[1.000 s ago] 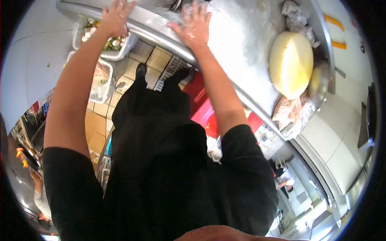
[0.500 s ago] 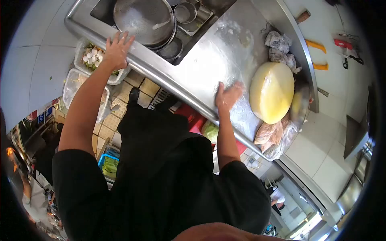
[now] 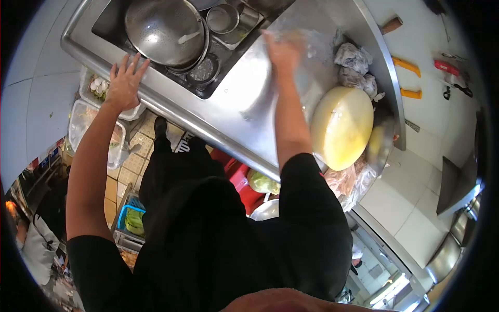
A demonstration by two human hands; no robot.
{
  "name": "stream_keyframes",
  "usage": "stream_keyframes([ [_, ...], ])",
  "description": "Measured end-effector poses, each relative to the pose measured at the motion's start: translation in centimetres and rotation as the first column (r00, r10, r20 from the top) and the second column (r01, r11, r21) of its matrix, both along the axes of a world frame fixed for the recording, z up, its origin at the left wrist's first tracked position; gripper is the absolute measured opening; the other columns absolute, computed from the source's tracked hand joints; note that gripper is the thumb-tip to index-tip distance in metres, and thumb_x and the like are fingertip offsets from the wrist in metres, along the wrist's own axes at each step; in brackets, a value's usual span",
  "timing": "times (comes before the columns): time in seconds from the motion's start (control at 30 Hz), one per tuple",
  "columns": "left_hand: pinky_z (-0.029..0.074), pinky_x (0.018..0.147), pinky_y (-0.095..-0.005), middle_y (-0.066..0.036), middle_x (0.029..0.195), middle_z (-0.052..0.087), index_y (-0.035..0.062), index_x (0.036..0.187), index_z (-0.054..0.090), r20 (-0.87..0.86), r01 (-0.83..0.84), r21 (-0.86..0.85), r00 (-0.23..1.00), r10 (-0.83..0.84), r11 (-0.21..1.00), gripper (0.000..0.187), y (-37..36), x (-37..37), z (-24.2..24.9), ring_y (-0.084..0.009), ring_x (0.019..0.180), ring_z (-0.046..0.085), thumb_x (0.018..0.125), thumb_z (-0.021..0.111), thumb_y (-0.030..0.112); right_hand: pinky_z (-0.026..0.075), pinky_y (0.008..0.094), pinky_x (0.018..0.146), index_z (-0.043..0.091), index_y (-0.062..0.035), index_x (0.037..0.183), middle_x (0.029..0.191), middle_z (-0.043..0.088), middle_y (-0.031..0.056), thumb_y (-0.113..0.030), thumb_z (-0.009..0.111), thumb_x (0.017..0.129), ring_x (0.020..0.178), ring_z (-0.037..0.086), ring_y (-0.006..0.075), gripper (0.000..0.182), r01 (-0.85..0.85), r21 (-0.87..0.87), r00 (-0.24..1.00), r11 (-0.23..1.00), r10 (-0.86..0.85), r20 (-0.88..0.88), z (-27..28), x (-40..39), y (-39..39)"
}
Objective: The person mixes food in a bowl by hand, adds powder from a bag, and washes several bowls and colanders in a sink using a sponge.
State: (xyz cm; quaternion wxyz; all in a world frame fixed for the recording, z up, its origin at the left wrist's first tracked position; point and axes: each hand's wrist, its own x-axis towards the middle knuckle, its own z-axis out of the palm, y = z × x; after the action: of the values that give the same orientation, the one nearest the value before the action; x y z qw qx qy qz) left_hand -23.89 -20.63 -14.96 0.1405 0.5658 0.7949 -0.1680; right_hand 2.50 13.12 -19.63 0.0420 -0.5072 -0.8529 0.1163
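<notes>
My left hand [image 3: 125, 86] rests on the rolled steel edge of the sink counter [image 3: 171, 112], fingers spread and holding nothing. Beside it in the sink sits a perforated metal colander [image 3: 156, 39] with a small white item on it. My right hand [image 3: 285, 51], blurred by motion, is over the wet steel drainboard, right of the basin; whether it holds something is not clear. A large pale yellow round block [image 3: 343, 130] lies to the right of my right forearm. Wrapped plastic bundles [image 3: 353, 58] lie beyond it against the raised rim.
Metal pots [image 3: 222, 20] stand in the sink. On the floor side are a tub with eggs and greens [image 3: 99, 87], a plastic-covered tub [image 3: 86, 122] and a blue basket [image 3: 125, 216]. Orange-handled tools [image 3: 407, 66] hang on the wall. Another person [image 3: 44, 244] is at far left.
My right hand has moved up the drainboard, away from my body and toward the basin's far side. The view has shifted slightly; my left hand remains on the sink edge.
</notes>
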Motion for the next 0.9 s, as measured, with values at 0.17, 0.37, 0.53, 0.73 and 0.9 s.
stream_keyframes([
  [0.17,0.018,0.108,-0.0542,-0.01,0.149,0.015,0.0219,0.145,0.013,0.004,-0.011,-0.036,1.0,0.011,0.999,0.105,-0.1,0.0,0.6,-0.0339,0.137,0.015,0.059,0.073,0.012,0.012,0.0391,0.112,0.015,0.0141,0.136,0.145,0.011,0.0304,-0.064,0.057,0.074,0.138,0.009,0.0359,0.108,-0.338,-0.231,0.854,0.912,0.194,-0.482,-2.9,-12.1,-9.1],
  [0.37,0.017,0.109,-0.0531,-0.01,0.15,0.015,0.0211,0.145,0.015,0.028,-0.036,-0.113,0.999,0.039,0.993,0.101,0.2,0.3,1.6,-0.0329,0.137,0.015,0.063,0.073,0.017,0.01,0.0395,0.112,0.023,0.0049,0.139,0.147,0.016,0.0226,-0.05,0.058,0.079,0.138,0.012,0.0339,0.088,0.056,-0.135,0.854,0.989,-0.118,-0.508,0.0,-1.4,-5.0],
  [0.53,0.017,0.109,-0.0522,-0.008,0.15,0.016,0.0214,0.145,0.014,0.033,-0.012,-0.077,0.999,0.015,0.997,0.104,0.2,-0.2,1.5,-0.0328,0.137,0.015,0.062,0.077,0.025,0.005,0.0495,0.11,0.031,0.0116,0.133,0.142,0.024,0.0291,-0.071,0.032,0.081,0.135,0.014,0.0419,0.097,0.486,0.328,0.842,0.81,-0.535,0.072,-5.0,12.5,5.5],
  [0.73,0.018,0.108,-0.0535,-0.009,0.149,0.017,0.0205,0.145,0.013,0.031,-0.005,-0.089,0.999,0.008,0.996,0.109,0.2,0.1,1.9,-0.0334,0.136,0.016,0.059,0.08,0.028,0.003,0.0477,0.111,0.04,0.011,0.128,0.142,0.023,0.028,-0.076,0.014,0.08,0.136,0.015,0.0391,0.102,0.137,0.128,0.947,0.982,-0.168,0.276,-0.2,-0.4,1.4],
  [0.9,0.019,0.107,-0.0552,-0.011,0.15,0.015,0.0194,0.145,0.011,0.043,0.004,-0.119,0.999,0.001,0.993,0.115,0.4,0.3,2.9,-0.0355,0.136,0.015,0.056,0.082,0.032,0.007,0.0458,0.111,0.021,0.0154,0.134,0.144,0.02,0.0289,-0.073,0.027,0.081,0.135,0.015,0.0391,0.104,-0.181,0.302,0.983,0.936,0.166,0.075,-0.9,-3.7,-5.7],
])
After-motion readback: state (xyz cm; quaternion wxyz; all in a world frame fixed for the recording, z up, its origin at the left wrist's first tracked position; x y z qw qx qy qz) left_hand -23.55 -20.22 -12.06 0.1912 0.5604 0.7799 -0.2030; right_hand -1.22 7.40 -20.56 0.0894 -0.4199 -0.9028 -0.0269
